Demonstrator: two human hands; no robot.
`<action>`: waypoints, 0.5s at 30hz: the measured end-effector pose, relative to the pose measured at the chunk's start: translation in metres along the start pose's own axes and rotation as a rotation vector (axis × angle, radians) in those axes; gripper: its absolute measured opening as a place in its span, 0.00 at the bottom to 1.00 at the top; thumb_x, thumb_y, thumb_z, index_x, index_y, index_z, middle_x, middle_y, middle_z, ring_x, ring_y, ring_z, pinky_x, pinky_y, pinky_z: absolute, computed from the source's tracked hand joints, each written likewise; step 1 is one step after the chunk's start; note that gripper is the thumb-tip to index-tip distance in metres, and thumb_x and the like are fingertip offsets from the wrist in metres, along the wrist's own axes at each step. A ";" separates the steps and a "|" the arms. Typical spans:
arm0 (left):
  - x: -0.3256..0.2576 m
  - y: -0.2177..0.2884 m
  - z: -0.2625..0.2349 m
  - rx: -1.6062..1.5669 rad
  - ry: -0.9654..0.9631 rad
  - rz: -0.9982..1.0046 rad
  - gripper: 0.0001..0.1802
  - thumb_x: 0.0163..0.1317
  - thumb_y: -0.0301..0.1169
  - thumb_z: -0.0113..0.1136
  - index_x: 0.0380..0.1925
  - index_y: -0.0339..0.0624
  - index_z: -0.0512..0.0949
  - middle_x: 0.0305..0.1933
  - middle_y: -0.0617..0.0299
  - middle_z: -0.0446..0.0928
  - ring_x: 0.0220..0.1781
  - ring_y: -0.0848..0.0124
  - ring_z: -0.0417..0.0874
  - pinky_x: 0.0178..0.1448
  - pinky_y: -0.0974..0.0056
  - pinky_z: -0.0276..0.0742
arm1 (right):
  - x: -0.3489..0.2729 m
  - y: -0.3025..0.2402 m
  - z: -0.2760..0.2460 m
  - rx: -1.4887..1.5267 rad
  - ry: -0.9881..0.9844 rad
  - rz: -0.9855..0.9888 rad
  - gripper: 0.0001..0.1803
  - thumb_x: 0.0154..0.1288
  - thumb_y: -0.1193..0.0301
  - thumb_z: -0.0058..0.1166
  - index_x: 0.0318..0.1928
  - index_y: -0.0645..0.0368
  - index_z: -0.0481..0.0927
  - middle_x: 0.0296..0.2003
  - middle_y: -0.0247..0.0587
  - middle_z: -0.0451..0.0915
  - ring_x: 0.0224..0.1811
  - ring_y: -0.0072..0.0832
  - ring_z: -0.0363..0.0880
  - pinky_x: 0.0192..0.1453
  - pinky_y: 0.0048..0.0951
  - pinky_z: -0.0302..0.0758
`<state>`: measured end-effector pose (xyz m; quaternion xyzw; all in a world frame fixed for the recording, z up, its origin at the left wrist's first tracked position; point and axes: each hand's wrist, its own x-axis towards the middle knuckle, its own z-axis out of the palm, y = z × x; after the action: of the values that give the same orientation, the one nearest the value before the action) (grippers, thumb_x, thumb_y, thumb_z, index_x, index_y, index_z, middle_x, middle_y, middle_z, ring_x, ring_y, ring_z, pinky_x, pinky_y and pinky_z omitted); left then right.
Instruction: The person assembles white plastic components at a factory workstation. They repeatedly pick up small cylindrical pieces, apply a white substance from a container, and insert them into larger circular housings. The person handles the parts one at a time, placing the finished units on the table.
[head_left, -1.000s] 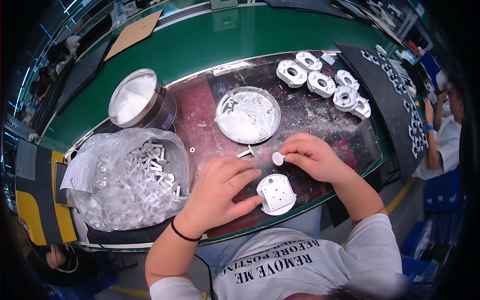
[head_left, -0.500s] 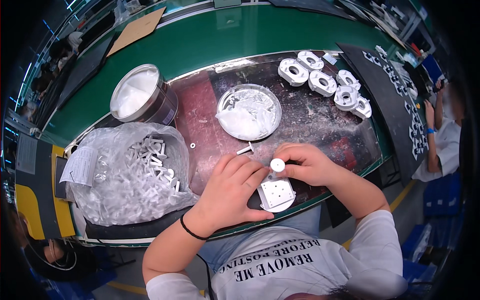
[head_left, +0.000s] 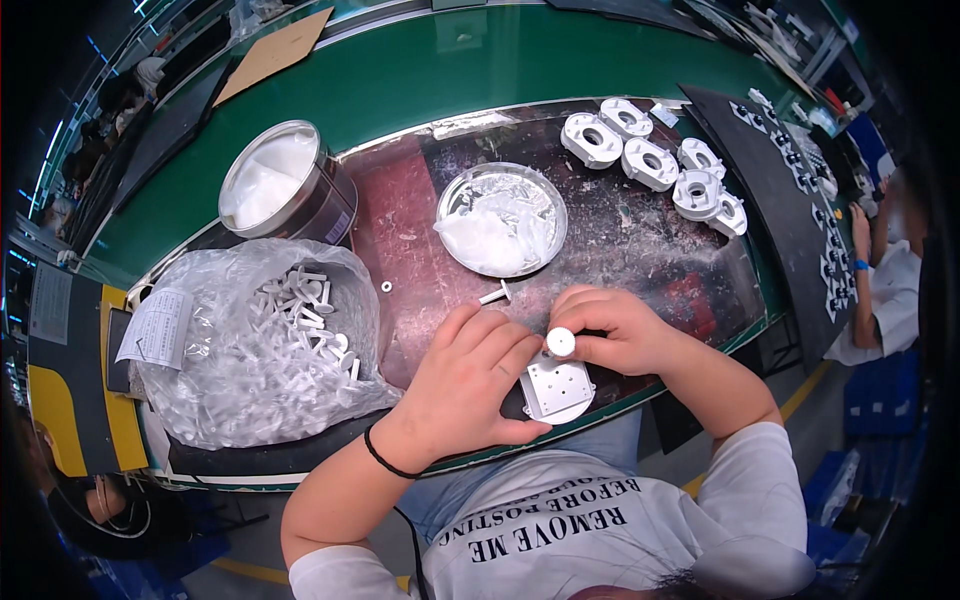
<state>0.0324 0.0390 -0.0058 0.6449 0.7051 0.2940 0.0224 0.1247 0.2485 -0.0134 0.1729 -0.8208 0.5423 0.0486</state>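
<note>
Near the front edge of the bench, my left hand (head_left: 465,380) steadies a white plastic housing (head_left: 558,395) with several small holes in its flat face. Fingers curl over its far left side and the thumb lies along its near edge. My right hand (head_left: 625,335) pinches a white disc-headed plastic pin (head_left: 561,342) at the housing's far end, disc upward. The pin's stem is hidden, so I cannot tell whether it sits in the housing. Just beyond my hands lies a second disc-headed pin (head_left: 495,295) on its side.
A clear plastic bag (head_left: 215,400) of white pins lies open at left, a paper label on it. Behind it stands a tin (head_left: 335,205) with white contents. A round metal dish (head_left: 553,245) holds white stuff. Several white housings (head_left: 648,163) sit far right, near a black board (head_left: 740,160). One small ring (head_left: 386,287) lies mid-bench.
The pin's disc and my right fingers have shifted slightly right and nearer to me over the housing. My left hand keeps its hold; the whole view has moved a little.
</note>
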 end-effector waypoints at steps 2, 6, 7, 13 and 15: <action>0.000 0.000 0.000 0.002 -0.005 -0.003 0.39 0.33 0.51 0.71 0.45 0.39 0.75 0.48 0.59 0.73 0.54 0.58 0.70 0.65 0.47 0.58 | 0.000 0.000 0.000 0.001 -0.002 -0.004 0.08 0.55 0.76 0.60 0.38 0.60 0.80 0.35 0.39 0.80 0.39 0.35 0.77 0.45 0.33 0.73; 0.000 0.000 0.000 0.003 -0.001 -0.005 0.39 0.33 0.51 0.71 0.45 0.39 0.75 0.48 0.59 0.73 0.54 0.58 0.70 0.65 0.47 0.58 | 0.000 -0.001 -0.001 -0.024 -0.005 -0.022 0.07 0.55 0.75 0.61 0.36 0.62 0.80 0.33 0.41 0.80 0.39 0.37 0.77 0.47 0.35 0.73; 0.000 0.000 0.001 0.003 0.000 -0.008 0.39 0.33 0.51 0.71 0.45 0.39 0.75 0.48 0.59 0.73 0.54 0.58 0.70 0.65 0.47 0.58 | 0.000 -0.001 -0.001 -0.023 -0.005 -0.021 0.07 0.55 0.74 0.61 0.36 0.62 0.80 0.33 0.41 0.80 0.39 0.37 0.77 0.47 0.35 0.72; 0.000 0.000 0.001 0.003 -0.002 -0.005 0.39 0.33 0.51 0.71 0.45 0.39 0.75 0.48 0.58 0.74 0.54 0.57 0.70 0.64 0.47 0.58 | 0.002 0.000 -0.003 -0.101 -0.006 -0.075 0.09 0.52 0.75 0.62 0.36 0.59 0.81 0.34 0.37 0.80 0.41 0.34 0.75 0.47 0.34 0.71; 0.000 0.000 0.000 0.006 -0.003 -0.004 0.39 0.33 0.51 0.71 0.45 0.38 0.74 0.48 0.58 0.74 0.54 0.57 0.70 0.64 0.47 0.58 | 0.002 0.000 -0.003 -0.120 -0.009 -0.065 0.10 0.51 0.75 0.63 0.36 0.59 0.81 0.34 0.36 0.80 0.42 0.35 0.74 0.48 0.34 0.70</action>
<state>0.0329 0.0395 -0.0060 0.6441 0.7071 0.2910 0.0221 0.1227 0.2512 -0.0116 0.1988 -0.8459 0.4895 0.0726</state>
